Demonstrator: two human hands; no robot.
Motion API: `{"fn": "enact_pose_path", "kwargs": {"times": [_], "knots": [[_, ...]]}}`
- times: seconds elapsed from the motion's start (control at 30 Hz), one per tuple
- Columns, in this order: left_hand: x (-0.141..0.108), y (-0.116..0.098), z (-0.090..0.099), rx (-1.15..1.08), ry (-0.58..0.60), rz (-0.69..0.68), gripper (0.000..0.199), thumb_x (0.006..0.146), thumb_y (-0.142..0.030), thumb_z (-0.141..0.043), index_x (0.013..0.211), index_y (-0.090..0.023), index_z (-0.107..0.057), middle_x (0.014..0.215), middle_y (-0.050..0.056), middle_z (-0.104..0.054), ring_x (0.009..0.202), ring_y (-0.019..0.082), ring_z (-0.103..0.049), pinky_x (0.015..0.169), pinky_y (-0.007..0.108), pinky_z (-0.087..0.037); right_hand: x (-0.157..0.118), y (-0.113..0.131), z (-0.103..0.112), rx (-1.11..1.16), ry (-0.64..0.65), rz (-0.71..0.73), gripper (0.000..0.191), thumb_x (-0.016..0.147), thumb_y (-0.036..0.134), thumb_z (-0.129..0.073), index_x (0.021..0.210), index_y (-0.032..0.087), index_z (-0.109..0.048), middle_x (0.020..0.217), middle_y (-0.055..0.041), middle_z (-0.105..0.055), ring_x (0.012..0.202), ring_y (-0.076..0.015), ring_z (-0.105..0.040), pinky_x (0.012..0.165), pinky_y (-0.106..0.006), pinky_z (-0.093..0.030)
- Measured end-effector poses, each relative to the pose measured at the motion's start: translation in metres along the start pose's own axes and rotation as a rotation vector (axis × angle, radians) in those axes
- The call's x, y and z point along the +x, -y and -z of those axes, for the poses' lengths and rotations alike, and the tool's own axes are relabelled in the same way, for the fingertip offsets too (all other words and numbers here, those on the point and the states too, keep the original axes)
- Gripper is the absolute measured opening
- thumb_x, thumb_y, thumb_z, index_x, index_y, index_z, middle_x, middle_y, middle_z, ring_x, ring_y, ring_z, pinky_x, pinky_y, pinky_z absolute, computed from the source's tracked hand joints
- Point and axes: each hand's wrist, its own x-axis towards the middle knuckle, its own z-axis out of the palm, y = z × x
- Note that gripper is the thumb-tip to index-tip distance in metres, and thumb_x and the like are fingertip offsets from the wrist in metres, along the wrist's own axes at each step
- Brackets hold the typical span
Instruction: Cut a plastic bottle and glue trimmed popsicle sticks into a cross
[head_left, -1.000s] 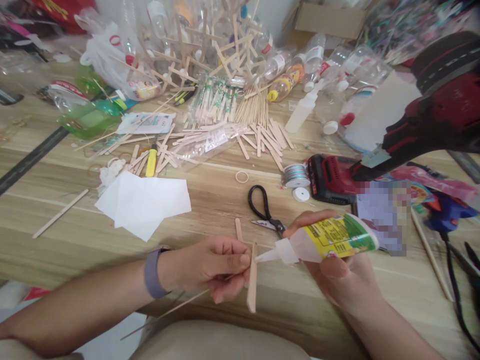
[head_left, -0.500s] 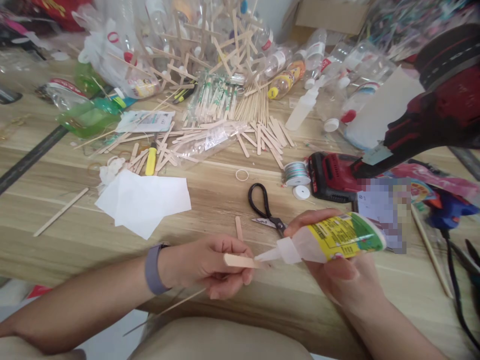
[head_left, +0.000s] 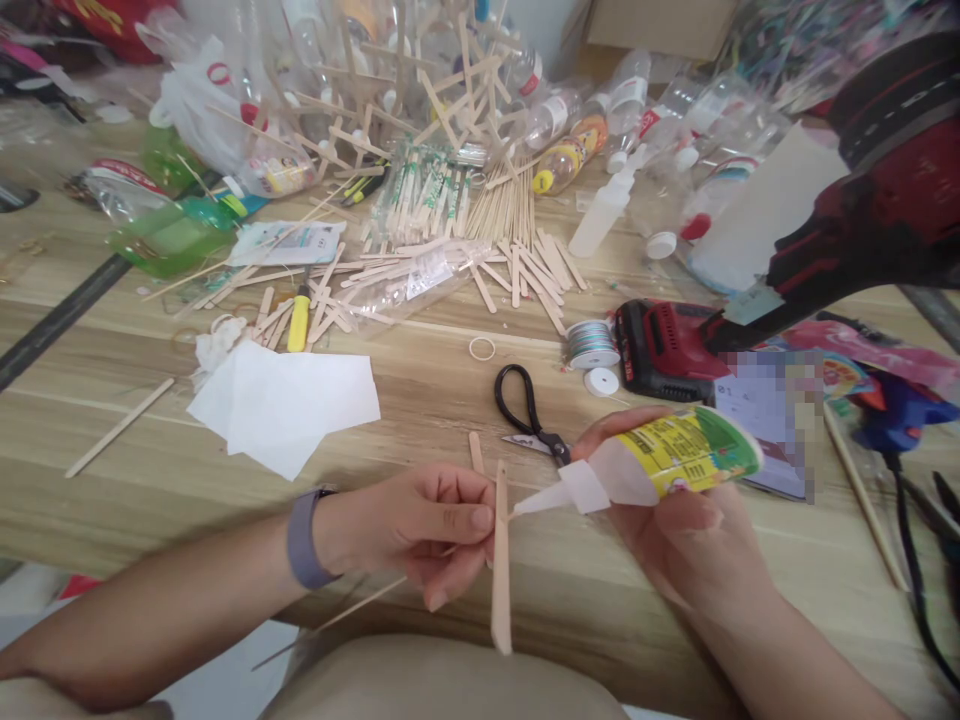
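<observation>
My left hand (head_left: 442, 530) pinches a flat wooden craft stick (head_left: 502, 590) between thumb and fingers, its long side running up and down in the picture. From beneath this hand a thin wooden skewer (head_left: 360, 605) slants down to the left; its hold is partly hidden. My right hand (head_left: 690, 540) is wrapped round a glue bottle (head_left: 675, 455) with a yellow and green label, tipped sideways. The bottle's white nozzle points left, its tip at or very close to the stick's right side. Black-handled scissors (head_left: 529, 410) lie just beyond the bottle, partly covered.
White paper sheets (head_left: 292, 400) lie at left, near a yellow-handled tool (head_left: 298, 322). Loose craft sticks (head_left: 525, 275), skewers (head_left: 501, 205) and plastic bottles (head_left: 176, 235) crowd the back. A red and black power tool (head_left: 667, 350) and a thread spool (head_left: 591, 343) stand at right.
The craft stick has turned from lying crosswise to standing up and down in my left hand. The glue bottle's nozzle stays near it, the bottle slightly shifted.
</observation>
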Motion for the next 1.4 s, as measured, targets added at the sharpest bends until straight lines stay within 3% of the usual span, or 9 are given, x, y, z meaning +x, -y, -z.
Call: {"fn": "enact_pose_path", "kwargs": {"times": [0.2, 0.37, 0.83, 1.03, 1.23, 1.4], "knots": [[0.003, 0.002, 0.002, -0.037, 0.074, -0.037, 0.039, 0.077, -0.052, -0.074, 0.078, -0.015, -0.061, 0.047, -0.001, -0.062, 0.032, 0.007, -0.042, 0.031, 0.018, -0.022, -0.001, 0.0, 0.001, 0.006, 0.023, -0.004, 0.044, 0.069, 0.061, -0.076, 0.099, 0.029, -0.069, 0.083, -0.0021, -0.07, 0.064, -0.0172, -0.064, 0.056, -0.027, -0.056], [0.006, 0.009, 0.004, -0.084, 0.022, -0.104, 0.04, 0.071, -0.048, -0.08, 0.07, -0.017, -0.055, 0.05, -0.002, -0.064, 0.037, 0.009, -0.053, 0.032, 0.017, -0.026, -0.001, -0.001, 0.001, 0.013, 0.011, -0.005, 0.046, 0.066, 0.06, -0.078, 0.098, 0.028, -0.07, 0.082, -0.0018, -0.07, 0.065, -0.0159, -0.063, 0.054, -0.023, -0.055], [0.005, 0.004, -0.002, -0.081, 0.034, -0.099, 0.039, 0.071, -0.045, -0.082, 0.068, -0.016, -0.055, 0.048, -0.002, -0.064, 0.036, 0.008, -0.055, 0.031, 0.016, -0.027, -0.004, -0.004, 0.005, 0.023, 0.099, -0.039, 0.043, 0.071, 0.058, -0.076, 0.103, 0.03, -0.068, 0.086, -0.0008, -0.071, 0.063, -0.0134, -0.063, 0.057, -0.022, -0.055], [0.003, 0.001, -0.004, -0.087, -0.019, -0.077, 0.041, 0.068, -0.045, -0.084, 0.066, -0.017, -0.054, 0.048, -0.002, -0.064, 0.036, 0.008, -0.054, 0.032, 0.015, -0.028, -0.004, -0.003, 0.005, 0.034, 0.151, -0.077, 0.051, 0.064, 0.068, -0.074, 0.1, 0.033, -0.069, 0.082, -0.0006, -0.073, 0.061, -0.0176, -0.064, 0.052, -0.027, -0.056], [0.004, 0.002, -0.003, -0.066, -0.056, -0.076, 0.043, 0.065, -0.048, -0.084, 0.065, -0.017, -0.054, 0.048, -0.001, -0.063, 0.038, 0.008, -0.053, 0.034, 0.016, -0.028, -0.002, 0.001, 0.0, 0.042, 0.027, -0.025, 0.044, 0.064, 0.062, -0.079, 0.095, 0.033, -0.069, 0.076, 0.0004, -0.071, 0.056, -0.0161, -0.063, 0.048, -0.025, -0.054], [0.005, 0.003, -0.003, -0.037, -0.078, -0.075, 0.043, 0.066, -0.049, -0.083, 0.068, -0.015, -0.057, 0.047, -0.001, -0.063, 0.037, 0.008, -0.054, 0.035, 0.016, -0.025, -0.007, -0.004, 0.007, -0.019, 0.054, -0.044, 0.052, 0.062, 0.066, -0.076, 0.103, 0.034, -0.067, 0.085, -0.0008, -0.072, 0.066, -0.0185, -0.066, 0.057, -0.028, -0.057]]}}
